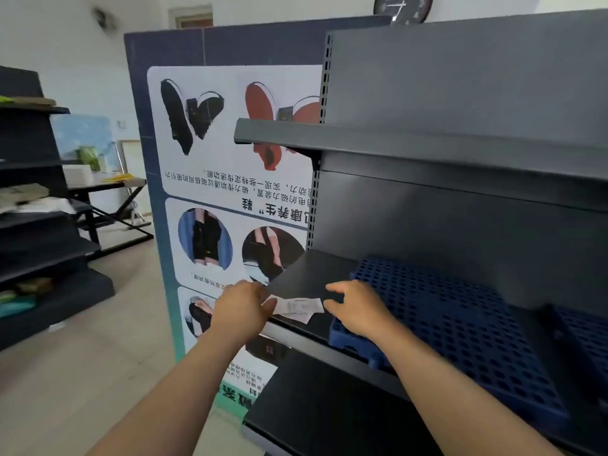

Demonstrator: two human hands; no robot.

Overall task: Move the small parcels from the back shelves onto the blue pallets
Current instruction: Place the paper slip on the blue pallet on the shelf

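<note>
A blue perforated pallet (454,320) lies on the dark shelf (306,278) in front of me, with nothing on it. A second blue pallet (589,337) shows at the right edge. A flat dark parcel with a white label (297,306) lies on the shelf's left end, beside the pallet. My left hand (241,309) touches the label's left edge with its fingertips. My right hand (357,307) hovers over the parcel's right side and the pallet's near corner, fingers spread. Whether either hand grips the parcel is unclear.
An upper shelf (394,143) overhangs the pallets. A lower shelf (329,406) juts toward me. A tall poster panel (230,179) stands left of the rack. Far left is another dark rack (42,245) with small parcels, and a desk (108,185) behind it.
</note>
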